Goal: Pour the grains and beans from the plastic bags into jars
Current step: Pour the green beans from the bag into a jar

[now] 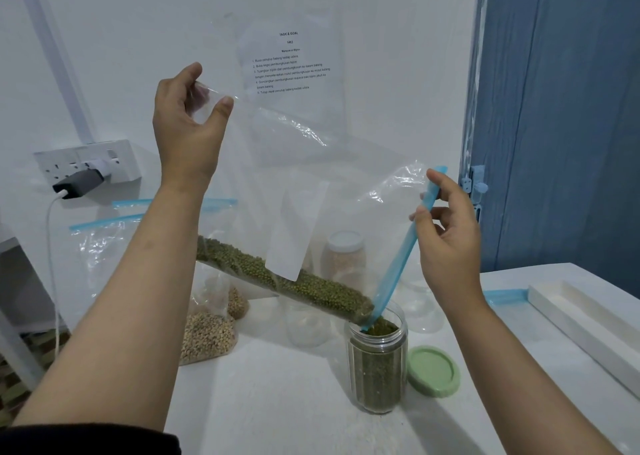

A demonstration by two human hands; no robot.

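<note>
A large clear zip bag (311,177) hangs tilted over an open clear jar (377,371). Green mung beans (287,278) lie along the bag's lower edge and run down into the jar, which is almost full. My left hand (190,122) pinches the bag's raised bottom corner, high on the left. My right hand (446,233) grips the blue zip strip (401,250) at the bag's mouth, whose lower end dips into the jar opening.
A green lid (433,371) lies right of the jar. Behind stand empty clear jars (308,323), a filled jar with a white lid (344,257) and bags of pale beans (207,333). A white tray (588,330) sits right; a wall socket with charger (83,174) is at left.
</note>
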